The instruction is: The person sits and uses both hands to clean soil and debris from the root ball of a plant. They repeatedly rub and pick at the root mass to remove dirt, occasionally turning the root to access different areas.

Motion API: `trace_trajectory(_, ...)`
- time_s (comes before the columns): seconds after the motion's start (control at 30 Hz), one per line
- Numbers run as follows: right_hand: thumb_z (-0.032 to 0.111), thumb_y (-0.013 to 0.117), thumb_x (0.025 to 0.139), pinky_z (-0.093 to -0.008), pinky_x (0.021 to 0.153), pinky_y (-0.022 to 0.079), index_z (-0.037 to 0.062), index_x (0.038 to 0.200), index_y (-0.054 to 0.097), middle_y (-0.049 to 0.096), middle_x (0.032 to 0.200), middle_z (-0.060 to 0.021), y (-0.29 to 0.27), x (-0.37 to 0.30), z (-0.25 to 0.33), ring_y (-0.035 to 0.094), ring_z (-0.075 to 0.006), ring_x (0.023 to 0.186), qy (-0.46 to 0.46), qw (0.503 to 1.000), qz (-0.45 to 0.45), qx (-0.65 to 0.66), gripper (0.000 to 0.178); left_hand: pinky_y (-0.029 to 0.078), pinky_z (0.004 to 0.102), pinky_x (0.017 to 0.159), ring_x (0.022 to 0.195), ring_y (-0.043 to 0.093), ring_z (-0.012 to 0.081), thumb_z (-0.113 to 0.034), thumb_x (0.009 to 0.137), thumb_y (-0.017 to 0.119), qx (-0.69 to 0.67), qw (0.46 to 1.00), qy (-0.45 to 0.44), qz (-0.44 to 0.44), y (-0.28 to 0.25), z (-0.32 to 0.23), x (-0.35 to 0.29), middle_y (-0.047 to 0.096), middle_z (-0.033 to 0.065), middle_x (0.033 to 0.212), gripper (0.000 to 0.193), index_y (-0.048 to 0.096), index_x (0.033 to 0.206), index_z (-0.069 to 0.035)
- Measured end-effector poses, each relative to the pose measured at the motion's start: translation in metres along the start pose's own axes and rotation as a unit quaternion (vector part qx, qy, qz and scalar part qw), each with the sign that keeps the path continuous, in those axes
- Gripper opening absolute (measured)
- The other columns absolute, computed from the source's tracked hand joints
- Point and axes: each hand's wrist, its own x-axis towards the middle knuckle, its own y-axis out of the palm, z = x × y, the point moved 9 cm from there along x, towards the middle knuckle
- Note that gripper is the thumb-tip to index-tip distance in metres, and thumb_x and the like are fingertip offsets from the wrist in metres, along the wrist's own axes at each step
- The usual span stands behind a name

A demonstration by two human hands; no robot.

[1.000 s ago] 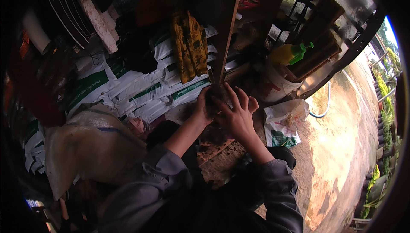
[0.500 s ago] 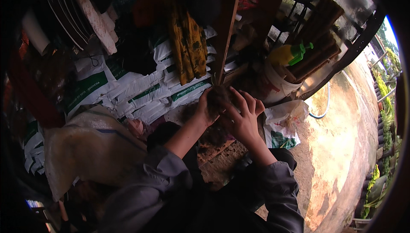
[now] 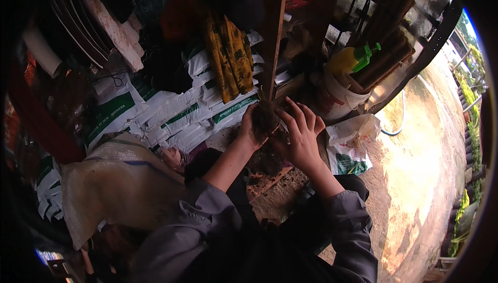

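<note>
A dark brown, fibrous, ball-like clump (image 3: 265, 118) sits in my left hand (image 3: 248, 132), whose fingers curl round its left side. A thin, pale shoot or stalk seems to stick up from its top. My right hand (image 3: 302, 137) is just to the right of the clump, fingers spread and bent; whether its thumb touches the clump is hard to tell. Below both hands lies a loose heap of dark fibre (image 3: 270, 159) on a brown, crumb-strewn surface (image 3: 280, 192).
White-and-green sacks (image 3: 181, 111) are stacked ahead on the left, with a big pale woven sack (image 3: 124, 184) nearer. On the right stand a white bucket (image 3: 345, 98), a yellow-green spray bottle (image 3: 358, 58) and a white plastic bag (image 3: 353, 137). A wooden post (image 3: 278, 34) rises ahead.
My right hand has come away from the clump and its fingers have spread, so more of the clump shows. The left hand still holds it. The view has shifted slightly.
</note>
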Motion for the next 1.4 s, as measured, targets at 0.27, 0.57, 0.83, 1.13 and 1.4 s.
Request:
trace_trajectory(0.27,0.033,0.072,0.067,-0.049,0.1,0.019,0.0164,0.12,0.055,0.034,0.146,-0.0077,-0.003,0.004,0.004,0.032,-0.034,0.128,-0.017,0.999,0.022,-0.032,0.058,0.053,0.0362,0.079,0.094,0.062,0.021,-0.042,0.095,0.035,-0.034,0.998,-0.019,0.052,0.002,0.008,-0.002,0.063,0.0062,0.106,0.043,0.059,0.113,-0.011)
trace_trajectory(0.57,0.03,0.074,0.064,-0.0479,0.1,0.021,0.0178,0.12,0.056,0.037,0.143,-0.0081,-0.004,0.0,0.007,0.034,-0.0327,0.127,-0.025,0.998,0.022,-0.051,0.06,0.053,0.0377,0.082,0.098,0.062,0.0211,-0.041,0.095,0.034,0.004,0.999,-0.044,0.017,0.004,0.016,-0.006,0.062,0.0066,0.108,0.044,0.057,0.116,-0.01)
trace_trajectory(0.83,0.028,0.076,0.062,-0.0474,0.099,0.022,0.0212,0.113,0.061,0.038,0.143,-0.0087,-0.018,0.0,0.004,0.036,-0.0324,0.125,-0.02,0.999,0.007,-0.041,0.054,0.053,0.0385,0.083,0.099,0.061,0.0218,-0.039,0.094,0.038,-0.037,0.995,-0.041,0.084,0.015,0.011,-0.009,0.061,0.0077,0.109,0.043,0.055,0.119,-0.008)
trace_trajectory(1.13,0.028,0.079,0.057,-0.0473,0.1,0.022,0.027,0.11,0.065,0.036,0.145,-0.0072,-0.035,-0.001,0.002,0.033,-0.0337,0.127,-0.001,0.999,-0.035,-0.035,0.054,0.052,0.0389,0.084,0.099,0.061,0.0231,-0.041,0.093,0.039,-0.041,0.998,-0.029,0.04,0.013,0.006,-0.017,0.062,0.0094,0.109,0.046,0.056,0.119,-0.007)
trace_trajectory(1.4,0.025,0.075,0.061,-0.0492,0.097,0.024,0.0187,0.112,0.062,0.039,0.141,-0.0088,-0.037,0.001,-0.001,0.036,-0.0351,0.124,0.009,0.999,-0.031,0.022,0.053,0.053,0.0399,0.085,0.098,0.062,0.0244,-0.041,0.092,0.037,-0.098,0.99,-0.046,0.094,0.03,0.0,-0.02,0.062,0.0106,0.111,0.048,0.055,0.12,-0.006)
